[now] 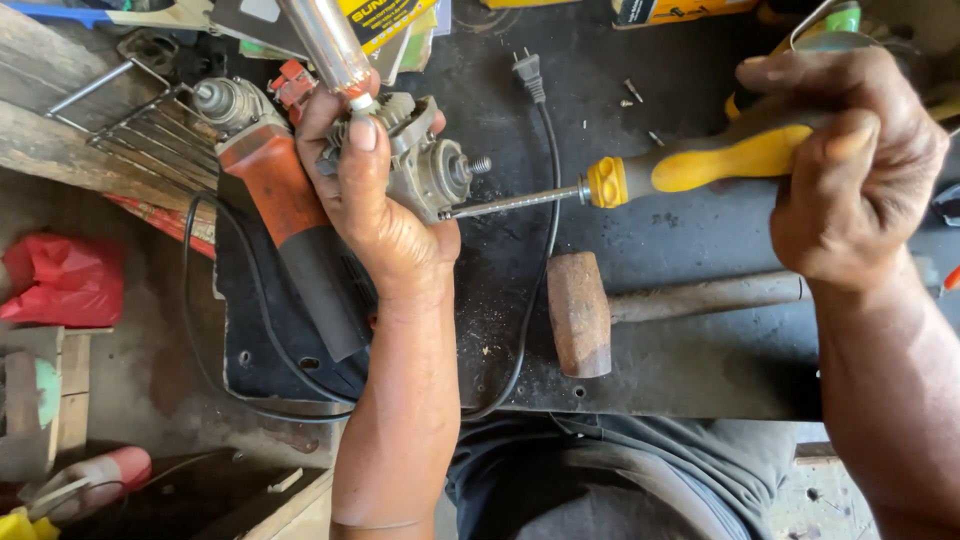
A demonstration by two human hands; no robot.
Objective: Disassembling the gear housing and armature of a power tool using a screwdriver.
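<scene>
Working over a dark worktop (700, 350), stained and gritty, with a person's lap showing below its front edge. Largest item on it: an orange-and-grey angle grinder (285, 215) lying at a slant at left, black cord looping off the edge and back up to a two-pin plug (527, 70) near the top. A wire rack (140, 125) sits just beside the grinder's nose, over old planks. A wooden mallet (585, 312) lies right of centre, head toward the lap, handle running right under the right forearm.

Left hand (375, 200): grip closed around a grey metal gear housing (425, 160), held up off the worktop, threaded spindle pointing right. A silvery tube (325, 45) comes down from the top edge, its tip against the housing by the thumb; I cannot tell what holds it.

Right hand (850, 165): grip wrapped tight on the yellow-and-black handle of a screwdriver (620, 185), shaft near horizontal, tip touching the housing's right side below the spindle.

Small stuff: loose screws (635, 95) on the worktop near the plug, and a red plastic bag (60, 280) at far left off the worktop.
</scene>
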